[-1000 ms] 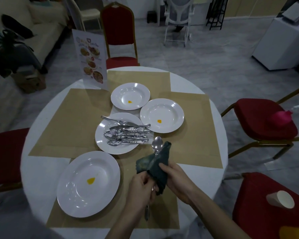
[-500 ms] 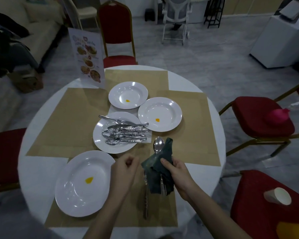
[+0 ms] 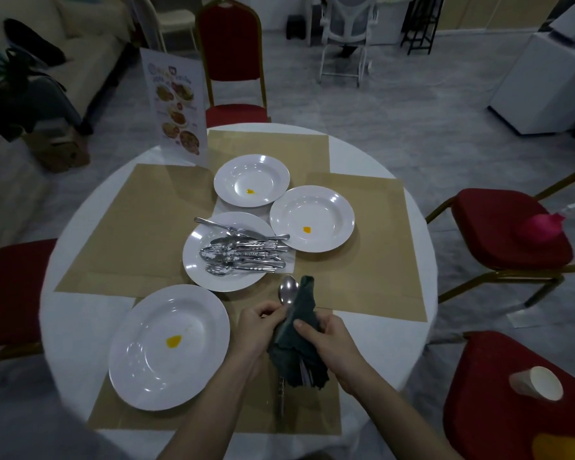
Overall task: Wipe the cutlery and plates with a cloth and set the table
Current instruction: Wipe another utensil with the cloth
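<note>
My right hand (image 3: 327,341) grips a dark green cloth (image 3: 299,353) that is wrapped round the handle of a spoon (image 3: 287,290). The spoon's bowl sticks out above the cloth. My left hand (image 3: 259,323) pinches the spoon just under its bowl, against the cloth. Another piece of cutlery (image 3: 281,398) lies on the tan mat below the cloth. A white plate with a yellow spot (image 3: 140,363) sits near left. The centre plate (image 3: 196,270) carries a pile of cutlery (image 3: 243,252). Two more spotted plates (image 3: 251,169) (image 3: 332,207) stand beyond.
Tan paper mats (image 3: 130,234) cover the round white table (image 3: 389,340). A menu stand (image 3: 176,104) is upright at the far left edge. Red chairs (image 3: 498,224) ring the table; the near right one (image 3: 478,416) holds a paper cup (image 3: 538,383).
My left hand, which had come away from the cloth half a second ago, is back at the spoon's neck. The piece of cutlery it held a second ago now lies on the mat.
</note>
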Demonstrator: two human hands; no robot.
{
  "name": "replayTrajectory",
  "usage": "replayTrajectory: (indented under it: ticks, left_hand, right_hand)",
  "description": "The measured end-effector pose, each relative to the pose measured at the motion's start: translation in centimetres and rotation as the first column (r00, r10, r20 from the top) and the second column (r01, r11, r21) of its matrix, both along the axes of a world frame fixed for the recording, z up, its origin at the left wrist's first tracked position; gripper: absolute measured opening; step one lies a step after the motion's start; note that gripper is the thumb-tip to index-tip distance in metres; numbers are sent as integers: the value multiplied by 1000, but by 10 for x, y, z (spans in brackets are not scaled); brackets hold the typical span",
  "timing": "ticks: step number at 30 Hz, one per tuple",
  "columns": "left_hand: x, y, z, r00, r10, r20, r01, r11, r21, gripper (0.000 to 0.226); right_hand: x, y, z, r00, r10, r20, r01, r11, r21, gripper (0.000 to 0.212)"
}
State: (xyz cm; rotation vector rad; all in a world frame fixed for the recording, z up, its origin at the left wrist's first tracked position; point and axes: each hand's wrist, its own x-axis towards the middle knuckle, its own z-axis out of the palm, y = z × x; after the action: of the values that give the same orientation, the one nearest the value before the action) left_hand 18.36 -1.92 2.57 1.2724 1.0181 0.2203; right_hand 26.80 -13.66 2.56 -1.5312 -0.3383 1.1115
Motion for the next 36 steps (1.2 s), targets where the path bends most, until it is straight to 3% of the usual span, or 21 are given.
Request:
replayTrajectory:
  ticks: [4,8,10,15,22,26,31,36]
  left_hand:
    - [5,6,3,994,111,22,-110,993,-30,17]
    - [4,-1,5,990,-137,41,137,991,3,18]
    - [3,-1,4,984,-172,35,171,985,25,16]
    - [4,9,2,998,-43,35,40,995,86,24]
    - [-1,-6,4,995,-104,-3,104,992,75,21]
    - [2,12,10,999,40,29,-42,996,78,24]
    - [-2,-9,10,991,-128,-32,130,989,74,17]
    - [6,9,16,996,-90,24,88,992,88,23]
  right_hand:
    - [-10,-8,-7,999,48,-7,-48,999,-4,22]
    - [-6,-6,-4,1000,-8,29,8,1000,-18,17]
    - [-4,-6,-2,999,20,40,-19,999,-27,17]
    - [-9,-12,-3,996,67,64,-63,997,-54,15]
    - [-11,-4,-3,995,34,96,-28,997,-66,15]
    - [-14,-10,-4,992,74,97,-67,995,-72,17]
    - [-8,-4,-3,991,-6,136,16,998,-69,11]
    - [-14,-7,-3,996,-4,94,8,999,-38,13]
